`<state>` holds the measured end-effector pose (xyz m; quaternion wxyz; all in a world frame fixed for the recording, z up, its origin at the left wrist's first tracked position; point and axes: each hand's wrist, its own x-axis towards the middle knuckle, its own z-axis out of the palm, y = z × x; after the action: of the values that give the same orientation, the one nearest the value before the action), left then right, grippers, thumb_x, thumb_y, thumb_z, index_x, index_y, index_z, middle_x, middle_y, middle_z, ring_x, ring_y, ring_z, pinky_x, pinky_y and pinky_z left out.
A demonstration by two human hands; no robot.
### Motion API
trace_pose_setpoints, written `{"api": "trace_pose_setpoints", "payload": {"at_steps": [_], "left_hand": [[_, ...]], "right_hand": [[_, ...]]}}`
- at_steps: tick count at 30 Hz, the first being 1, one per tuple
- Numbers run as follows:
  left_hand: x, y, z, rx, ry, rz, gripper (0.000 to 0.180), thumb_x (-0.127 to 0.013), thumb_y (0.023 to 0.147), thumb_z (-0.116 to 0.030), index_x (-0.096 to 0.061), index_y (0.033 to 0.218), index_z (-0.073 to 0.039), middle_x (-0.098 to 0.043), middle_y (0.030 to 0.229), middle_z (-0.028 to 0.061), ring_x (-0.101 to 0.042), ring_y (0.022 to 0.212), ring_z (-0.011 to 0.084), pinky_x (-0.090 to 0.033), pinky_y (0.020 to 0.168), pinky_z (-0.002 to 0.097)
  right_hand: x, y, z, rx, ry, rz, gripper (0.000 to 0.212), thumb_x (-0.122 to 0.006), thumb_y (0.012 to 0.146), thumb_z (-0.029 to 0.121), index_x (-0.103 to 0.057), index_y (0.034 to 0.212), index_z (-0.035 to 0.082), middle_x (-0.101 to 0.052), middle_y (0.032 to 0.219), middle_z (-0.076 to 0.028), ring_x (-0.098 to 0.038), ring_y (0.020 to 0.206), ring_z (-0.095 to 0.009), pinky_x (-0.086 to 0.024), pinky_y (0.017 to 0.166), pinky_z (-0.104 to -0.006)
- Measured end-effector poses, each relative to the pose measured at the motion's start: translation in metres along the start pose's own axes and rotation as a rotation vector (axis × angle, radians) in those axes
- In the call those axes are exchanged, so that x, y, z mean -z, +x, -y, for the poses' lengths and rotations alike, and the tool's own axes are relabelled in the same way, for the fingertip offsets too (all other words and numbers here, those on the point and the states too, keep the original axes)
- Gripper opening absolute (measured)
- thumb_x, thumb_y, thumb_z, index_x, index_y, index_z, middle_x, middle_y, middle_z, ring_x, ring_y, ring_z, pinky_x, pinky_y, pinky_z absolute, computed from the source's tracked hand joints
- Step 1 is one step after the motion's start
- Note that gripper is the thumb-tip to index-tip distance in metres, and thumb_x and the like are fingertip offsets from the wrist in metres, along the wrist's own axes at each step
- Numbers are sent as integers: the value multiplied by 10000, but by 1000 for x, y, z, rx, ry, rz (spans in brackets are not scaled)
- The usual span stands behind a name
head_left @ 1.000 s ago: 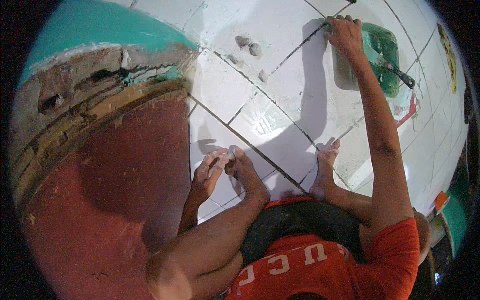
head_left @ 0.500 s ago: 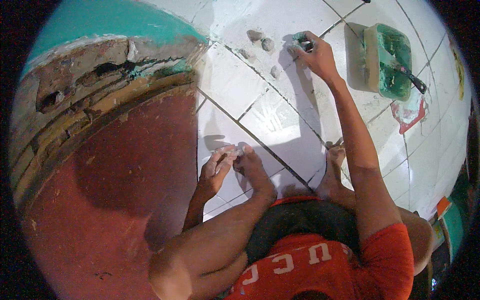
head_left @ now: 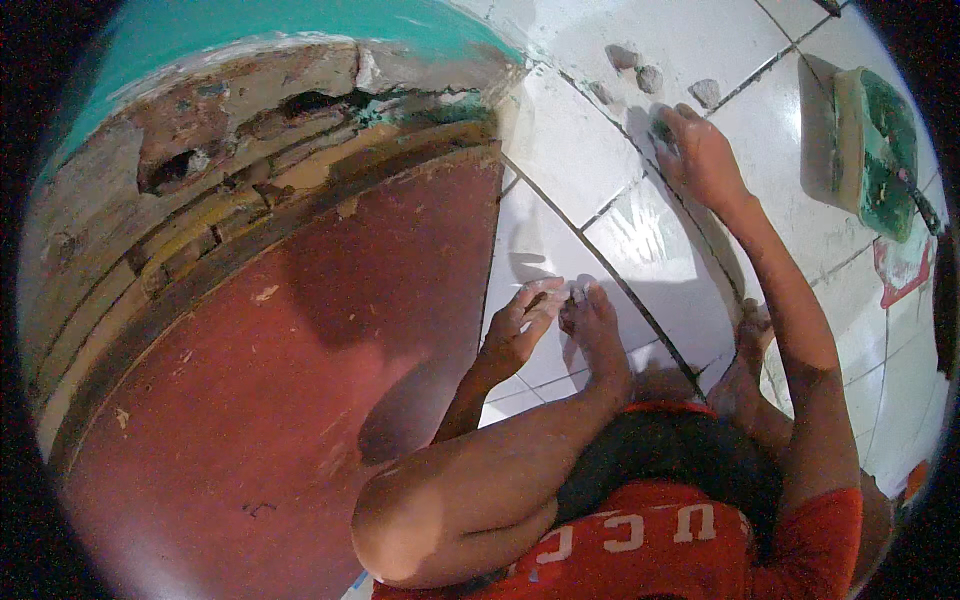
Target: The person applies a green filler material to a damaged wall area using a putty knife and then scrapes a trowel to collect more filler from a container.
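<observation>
Grey lump [head_left: 705, 94] is now showing on the white tiles [head_left: 760, 140], right hand [head_left: 703, 163] shifting bodyward beside it; those fingers are bunching, hiding any grip, can't tell; left hand [head_left: 518, 328] is curling loosely near the toes [head_left: 592, 298].

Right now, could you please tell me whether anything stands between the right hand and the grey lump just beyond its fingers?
Nothing visible does: the right hand is close to the grey lump; the other lumps lie left of it, and the tub stands off to the right.
</observation>
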<state>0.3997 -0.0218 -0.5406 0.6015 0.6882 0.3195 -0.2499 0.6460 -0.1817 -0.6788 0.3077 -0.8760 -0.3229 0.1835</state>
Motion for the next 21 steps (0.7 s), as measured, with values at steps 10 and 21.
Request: {"api": "trace_pose_setpoints", "payload": {"at_steps": [10,21], "left_hand": [[0,-1,7,87,-93,-1,326,-441,910,-133,-428,1206,3,-576,1094,137,-532,1058,196,-386,922,290],[4,-3,13,73,-49,2,319,-434,908,-136,-433,1199,-4,-579,1086,144,-528,1043,193,-369,921,293]], "right_hand": [[-35,56,162,11,1079,-326,297,-674,684,206,-644,941,60,-630,910,-181,-615,797,-354,-490,735,-378],[-63,76,199,70,922,-444,280,-686,652,68,-634,923,21,-616,767,-169,-596,587,-287,-480,552,-342]]}}
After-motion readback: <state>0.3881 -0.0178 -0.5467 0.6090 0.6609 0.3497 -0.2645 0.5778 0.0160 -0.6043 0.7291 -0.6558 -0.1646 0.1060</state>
